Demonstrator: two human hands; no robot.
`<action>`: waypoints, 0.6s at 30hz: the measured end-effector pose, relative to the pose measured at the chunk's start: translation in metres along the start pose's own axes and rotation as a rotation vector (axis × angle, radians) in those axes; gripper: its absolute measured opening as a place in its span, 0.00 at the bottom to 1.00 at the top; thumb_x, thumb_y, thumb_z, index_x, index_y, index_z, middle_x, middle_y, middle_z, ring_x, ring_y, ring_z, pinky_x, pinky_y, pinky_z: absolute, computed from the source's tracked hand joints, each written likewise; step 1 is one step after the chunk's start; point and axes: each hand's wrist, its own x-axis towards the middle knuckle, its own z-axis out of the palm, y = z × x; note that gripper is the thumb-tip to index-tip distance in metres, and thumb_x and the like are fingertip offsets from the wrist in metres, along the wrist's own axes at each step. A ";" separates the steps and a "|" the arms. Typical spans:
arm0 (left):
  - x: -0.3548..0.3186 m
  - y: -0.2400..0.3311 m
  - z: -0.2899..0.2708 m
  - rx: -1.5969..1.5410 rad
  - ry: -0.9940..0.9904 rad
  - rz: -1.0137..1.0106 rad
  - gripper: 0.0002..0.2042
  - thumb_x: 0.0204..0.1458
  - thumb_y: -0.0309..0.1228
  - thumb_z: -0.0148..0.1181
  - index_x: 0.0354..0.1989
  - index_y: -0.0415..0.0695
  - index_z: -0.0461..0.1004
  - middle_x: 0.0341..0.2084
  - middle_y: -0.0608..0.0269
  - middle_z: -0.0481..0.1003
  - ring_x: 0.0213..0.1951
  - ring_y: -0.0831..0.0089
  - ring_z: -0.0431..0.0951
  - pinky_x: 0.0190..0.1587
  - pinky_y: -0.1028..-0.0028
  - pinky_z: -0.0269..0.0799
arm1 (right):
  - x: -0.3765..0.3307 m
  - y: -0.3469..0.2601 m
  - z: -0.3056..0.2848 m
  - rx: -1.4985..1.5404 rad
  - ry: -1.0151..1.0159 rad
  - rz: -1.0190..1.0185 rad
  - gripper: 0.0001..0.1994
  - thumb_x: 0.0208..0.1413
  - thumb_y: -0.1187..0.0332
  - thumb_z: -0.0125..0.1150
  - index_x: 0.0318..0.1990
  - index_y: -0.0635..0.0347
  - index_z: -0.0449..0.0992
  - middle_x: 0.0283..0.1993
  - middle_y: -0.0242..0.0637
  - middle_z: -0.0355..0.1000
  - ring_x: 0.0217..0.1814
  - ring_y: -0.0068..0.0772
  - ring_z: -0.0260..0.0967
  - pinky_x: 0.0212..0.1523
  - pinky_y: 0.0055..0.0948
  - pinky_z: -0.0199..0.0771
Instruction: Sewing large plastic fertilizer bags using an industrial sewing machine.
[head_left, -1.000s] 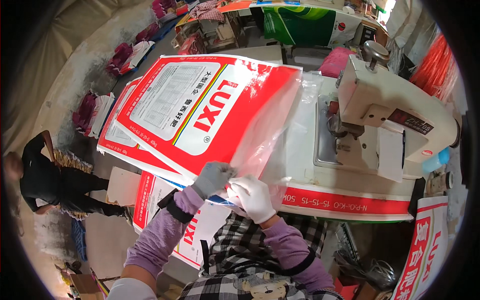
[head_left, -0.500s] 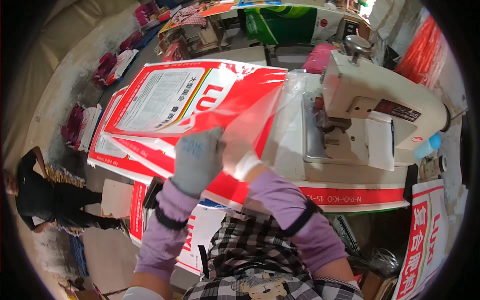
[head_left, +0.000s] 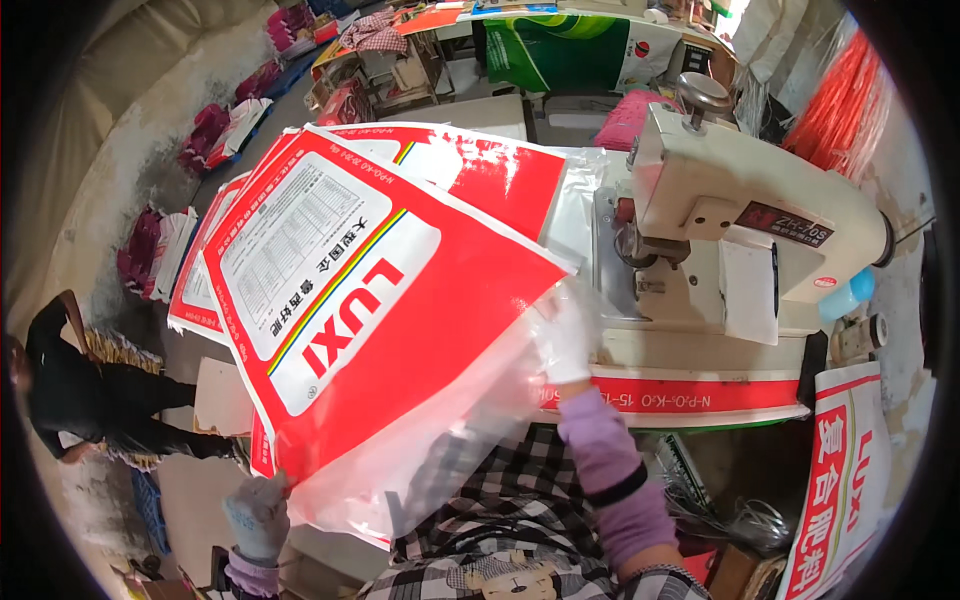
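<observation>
Two gloved hands of mine at one red-and-white fertilizer sack [head_left: 450,320]. Sack sits mid-view toward 9 o'clock, printed face up, over a sack pile [head_left: 500,165] showing at its 1 o'clock. Left hand [head_left: 258,515], grey glove, sack's 7 o'clock corner: grip curled in, pinching the corner. Right hand [head_left: 565,340], white glove, 3 o'clock corner, by the clear plastic liner [head_left: 430,470]: blurred, can't tell if that grip is closed. Liner sticks out along 5 o'clock, wrinkled. To do this well, I'd say: pull both corners evenly, keep the mouth edge straight, smooth the liner without yanking; thin film probably tears or bunches. Best keep the right corner clear of the sewing machine [head_left: 740,180] at 2 o'clock; it could snag.
</observation>
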 end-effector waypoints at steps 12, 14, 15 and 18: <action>-0.011 -0.020 0.014 -0.101 0.129 -0.241 0.09 0.43 0.30 0.63 0.29 0.44 0.67 0.23 0.59 0.68 0.24 0.58 0.71 0.28 0.64 0.63 | -0.012 -0.013 -0.044 0.129 -0.009 -0.075 0.07 0.50 0.71 0.56 0.35 0.60 0.79 0.27 0.45 0.75 0.26 0.47 0.72 0.29 0.38 0.71; -0.021 -0.035 0.017 0.057 0.018 -0.113 0.14 0.46 0.41 0.63 0.34 0.46 0.71 0.22 0.61 0.71 0.24 0.58 0.72 0.26 0.62 0.60 | 0.003 -0.010 -0.041 -0.077 0.063 -0.167 0.06 0.49 0.70 0.57 0.33 0.60 0.78 0.27 0.47 0.74 0.26 0.50 0.71 0.28 0.39 0.70; -0.030 -0.044 0.020 0.057 0.012 -0.119 0.14 0.46 0.41 0.63 0.34 0.46 0.71 0.22 0.61 0.71 0.24 0.58 0.72 0.26 0.62 0.60 | 0.009 -0.007 -0.040 -0.282 0.142 -0.261 0.06 0.48 0.68 0.58 0.30 0.60 0.77 0.28 0.50 0.73 0.25 0.52 0.70 0.27 0.41 0.68; -0.038 -0.057 0.023 0.261 -0.052 0.136 0.22 0.45 0.37 0.63 0.51 0.47 0.73 0.19 0.63 0.69 0.21 0.63 0.71 0.23 0.61 0.61 | 0.023 -0.010 -0.044 -0.551 0.011 -0.227 0.07 0.44 0.65 0.62 0.28 0.58 0.77 0.29 0.48 0.72 0.31 0.53 0.70 0.31 0.44 0.68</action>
